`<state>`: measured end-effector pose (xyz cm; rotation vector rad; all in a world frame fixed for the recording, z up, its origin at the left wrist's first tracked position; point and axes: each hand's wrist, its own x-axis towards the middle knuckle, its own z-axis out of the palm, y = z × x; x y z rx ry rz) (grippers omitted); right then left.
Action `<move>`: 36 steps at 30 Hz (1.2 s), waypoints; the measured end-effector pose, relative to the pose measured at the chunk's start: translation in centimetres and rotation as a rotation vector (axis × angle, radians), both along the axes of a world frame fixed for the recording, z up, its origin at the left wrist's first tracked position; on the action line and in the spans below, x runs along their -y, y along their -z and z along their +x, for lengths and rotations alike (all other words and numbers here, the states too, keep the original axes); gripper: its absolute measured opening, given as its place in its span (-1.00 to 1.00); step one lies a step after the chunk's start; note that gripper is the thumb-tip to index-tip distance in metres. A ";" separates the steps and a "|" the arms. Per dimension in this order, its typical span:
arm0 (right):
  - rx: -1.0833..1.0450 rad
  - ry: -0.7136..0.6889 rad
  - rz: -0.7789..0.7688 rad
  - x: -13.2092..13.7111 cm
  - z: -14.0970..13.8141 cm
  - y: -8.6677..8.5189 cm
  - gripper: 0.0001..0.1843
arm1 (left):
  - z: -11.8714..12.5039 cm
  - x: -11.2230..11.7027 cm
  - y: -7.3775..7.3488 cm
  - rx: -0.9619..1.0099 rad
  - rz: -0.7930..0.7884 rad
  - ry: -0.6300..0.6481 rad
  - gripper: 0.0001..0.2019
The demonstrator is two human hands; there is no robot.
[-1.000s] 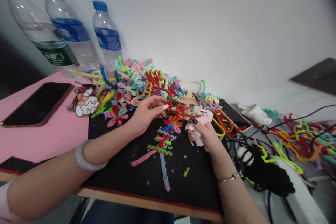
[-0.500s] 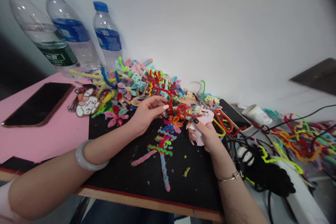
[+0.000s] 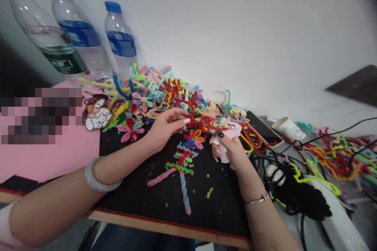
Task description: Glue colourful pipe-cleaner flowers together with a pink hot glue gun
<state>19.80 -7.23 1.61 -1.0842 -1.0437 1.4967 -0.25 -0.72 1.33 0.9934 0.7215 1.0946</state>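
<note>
so your left hand [image 3: 165,128] pinched a red fuzzy piece [image 3: 192,120] while your right hand [image 3: 233,151] was wrapped round the pink glue gun [image 3: 234,129]

A plain, pale wall [image 3: 235,27] rises behind the wood-edged table [image 3: 165,229].

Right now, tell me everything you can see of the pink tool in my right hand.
The pale pink tool looks like a glue gun, smooth and plastic-looking, with its handle slanting down. Your right hand grips the handle, thumb near its top. It is held near the black mat's right edge, front toward a red fuzzy loop. I can't make out its tip or what that touches.
</note>
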 end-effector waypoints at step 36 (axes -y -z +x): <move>-0.044 0.015 -0.001 0.0 0.1 -0.1 -0.67 | -0.1 0.0 0.2 -0.024 -0.001 0.076 -0.77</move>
